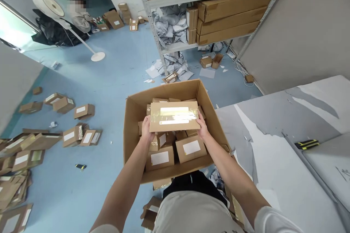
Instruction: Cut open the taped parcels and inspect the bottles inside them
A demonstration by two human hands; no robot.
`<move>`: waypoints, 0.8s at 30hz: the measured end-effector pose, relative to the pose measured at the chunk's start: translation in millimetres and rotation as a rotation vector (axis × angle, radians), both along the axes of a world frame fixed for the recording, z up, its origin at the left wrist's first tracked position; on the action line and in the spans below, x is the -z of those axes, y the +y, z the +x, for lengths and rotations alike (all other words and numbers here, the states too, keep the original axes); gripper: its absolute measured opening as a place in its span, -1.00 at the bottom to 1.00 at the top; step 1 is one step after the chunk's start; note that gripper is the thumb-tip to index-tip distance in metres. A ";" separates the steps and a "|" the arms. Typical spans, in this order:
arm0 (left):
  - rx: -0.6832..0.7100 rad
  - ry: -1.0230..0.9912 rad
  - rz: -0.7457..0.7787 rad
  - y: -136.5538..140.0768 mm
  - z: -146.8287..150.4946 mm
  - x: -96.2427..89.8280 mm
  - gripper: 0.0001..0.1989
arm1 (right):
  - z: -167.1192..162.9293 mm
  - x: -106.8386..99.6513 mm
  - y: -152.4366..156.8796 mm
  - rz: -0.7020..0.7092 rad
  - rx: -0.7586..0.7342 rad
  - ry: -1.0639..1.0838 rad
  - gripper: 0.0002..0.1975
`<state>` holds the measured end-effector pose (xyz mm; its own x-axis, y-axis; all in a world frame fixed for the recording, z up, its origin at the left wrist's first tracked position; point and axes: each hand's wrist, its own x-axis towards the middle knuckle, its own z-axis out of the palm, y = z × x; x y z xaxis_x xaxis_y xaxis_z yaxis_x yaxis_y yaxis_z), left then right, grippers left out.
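Note:
Between my two hands is a flat cardboard box (174, 125) with white labels and shiny clear tape on its top. My left hand (147, 130) grips its left end and my right hand (202, 126) its right end; both have their fingers curled round the edges. The flat box is held over a large open carton (132, 116). Inside the carton lie several smaller labelled boxes, among them one box (160, 158) at the front left and another box (191, 148) at the front right. The held box hides part of the contents.
Many labelled boxes (71, 135) lie on the blue floor at left, near a yellow-black cutter (80, 166). A metal shelf (175, 2) with boxes and grey parcels stands ahead. At right is a white table (279, 160) with a black-yellow tool (306, 144). A person (79, 16) sits beyond a fan (97, 56).

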<state>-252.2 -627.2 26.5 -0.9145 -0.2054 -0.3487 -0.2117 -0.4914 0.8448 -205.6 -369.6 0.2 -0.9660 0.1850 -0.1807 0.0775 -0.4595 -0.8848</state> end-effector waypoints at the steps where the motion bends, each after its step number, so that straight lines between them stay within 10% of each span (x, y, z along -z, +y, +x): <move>1: 0.005 -0.028 0.005 4.4 10.5 -1.3 -0.60 | 13.3 -2.8 4.3 0.007 0.011 0.001 -0.41; 13: 0.095 -0.040 -0.077 49.6 99.6 19.1 -0.46 | 136.8 -6.0 46.9 0.028 0.136 -0.077 -0.36; 24: 0.307 -0.110 0.081 38.9 138.1 21.6 -0.42 | 150.5 8.1 40.7 -0.020 0.003 -0.149 -0.30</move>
<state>-114.1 -588.2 4.9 -0.8852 0.1061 -0.4529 -0.4482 -0.4553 0.7693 -55.1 -328.9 -7.9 -0.9278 0.1825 -0.3253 0.2056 -0.4772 -0.8544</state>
